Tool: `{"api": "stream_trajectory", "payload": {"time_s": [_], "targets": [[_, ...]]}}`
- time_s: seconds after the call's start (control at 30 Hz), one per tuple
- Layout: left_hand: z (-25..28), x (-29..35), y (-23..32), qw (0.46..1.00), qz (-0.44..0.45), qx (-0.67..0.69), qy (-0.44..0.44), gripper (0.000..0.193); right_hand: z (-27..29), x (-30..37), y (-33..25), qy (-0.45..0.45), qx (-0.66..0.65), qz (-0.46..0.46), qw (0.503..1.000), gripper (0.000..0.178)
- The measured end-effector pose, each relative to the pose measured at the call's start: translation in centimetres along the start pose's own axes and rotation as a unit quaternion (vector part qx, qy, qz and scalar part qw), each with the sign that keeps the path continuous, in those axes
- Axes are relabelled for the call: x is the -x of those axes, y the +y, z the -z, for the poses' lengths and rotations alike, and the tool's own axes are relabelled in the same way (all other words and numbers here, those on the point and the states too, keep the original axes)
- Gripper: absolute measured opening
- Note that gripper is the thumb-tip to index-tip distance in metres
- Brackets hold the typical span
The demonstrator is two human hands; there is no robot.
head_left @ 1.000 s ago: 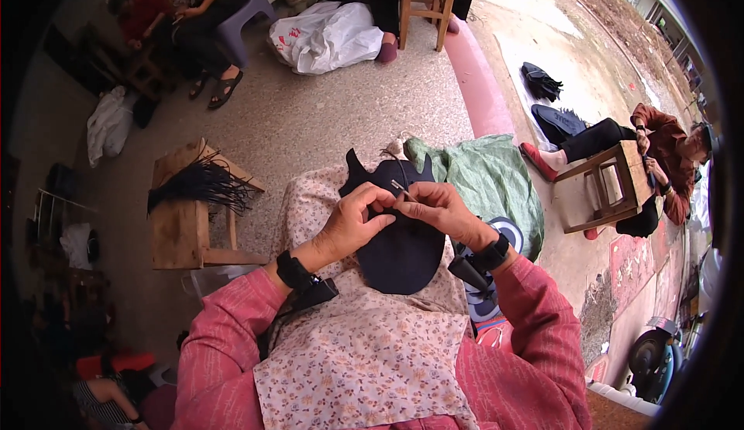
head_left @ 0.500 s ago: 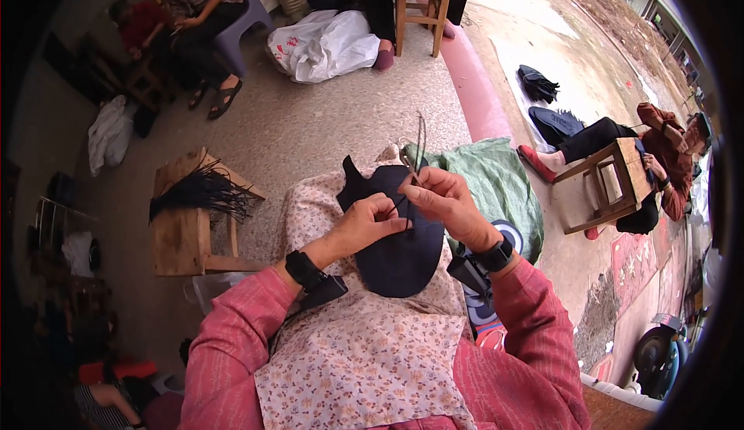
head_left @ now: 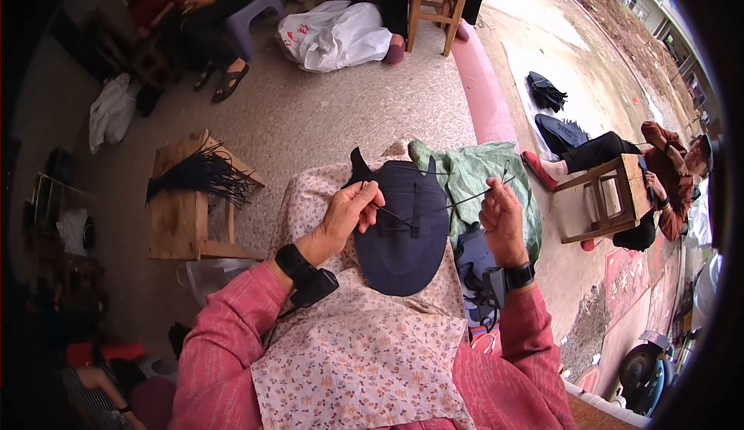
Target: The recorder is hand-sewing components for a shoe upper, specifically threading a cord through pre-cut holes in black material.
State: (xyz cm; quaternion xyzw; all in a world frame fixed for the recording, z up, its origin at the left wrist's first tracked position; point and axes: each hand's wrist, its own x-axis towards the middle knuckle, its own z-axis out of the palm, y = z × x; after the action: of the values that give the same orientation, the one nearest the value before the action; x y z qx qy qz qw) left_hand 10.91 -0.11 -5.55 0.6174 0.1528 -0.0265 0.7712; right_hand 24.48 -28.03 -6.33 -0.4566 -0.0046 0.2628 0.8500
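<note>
Across my lap lies a flat dark navy piece (head_left: 399,263), rounded at the near end, with a pointed tab at its far left and a textured middle, like a shoe upper. My left hand (head_left: 345,217) is closed at its left edge, pinching a thin dark cord (head_left: 394,214) that runs to the short upright strip (head_left: 416,209) on the piece. Off to the right, my right hand (head_left: 505,221) is closed on a dark cord (head_left: 469,198) stretched toward the piece. A thin loop rises above those fingers. Whether both cords are one strand, I cannot tell.
A floral apron (head_left: 364,360) and green cloth (head_left: 484,170) cover my lap. To the left, a wooden stool (head_left: 182,232) bears a bundle of dark cords (head_left: 201,182). A person sits by another wooden stool (head_left: 612,197) at right. Ahead lies a white sack (head_left: 337,38).
My hands have moved apart, the right one outward to the right and the left one slightly leftward. The cord on the right now stretches between the piece and my right hand.
</note>
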Motion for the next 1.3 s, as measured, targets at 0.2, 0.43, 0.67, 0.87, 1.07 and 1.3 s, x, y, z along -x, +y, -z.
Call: {"api": "stream_trajectory", "payload": {"time_s": [0.2, 0.43, 0.67, 0.87, 1.07, 1.3], "targets": [[2.5, 0.9, -0.2, 0.999, 0.02, 0.038, 0.006, 0.036, 3.3, 1.7, 1.0, 0.054, 0.001, -0.018, 0.998, 0.023], [1.8, 1.8, 1.0, 1.0, 0.013, 0.015, -0.015, 0.032, 3.8, 2.8, 0.6, 0.057, 0.026, -0.023, 0.998, 0.024], [-1.6, 1.3, 4.7, 0.955, -0.138, -0.206, -0.165, 0.029, -5.1, 5.7, -5.0, -0.142, 0.114, 0.084, 0.98, 0.025], [-6.5, 3.2, 6.1, 0.905, -0.034, -0.298, -0.303, 0.027, -10.4, 5.6, -7.0, -0.21, 0.185, 0.167, 0.945, 0.031], [-8.5, 5.9, 8.1, 0.815, -0.255, -0.318, -0.412, 0.023, -3.1, -2.7, -1.7, -0.112, 0.387, 0.204, 0.892, 0.008], [-9.1, 7.6, 8.1, 0.739, -0.257, -0.399, -0.479, 0.02, -8.1, 0.5, 1.5, -0.424, 0.509, 0.145, 0.735, 0.033]]}}
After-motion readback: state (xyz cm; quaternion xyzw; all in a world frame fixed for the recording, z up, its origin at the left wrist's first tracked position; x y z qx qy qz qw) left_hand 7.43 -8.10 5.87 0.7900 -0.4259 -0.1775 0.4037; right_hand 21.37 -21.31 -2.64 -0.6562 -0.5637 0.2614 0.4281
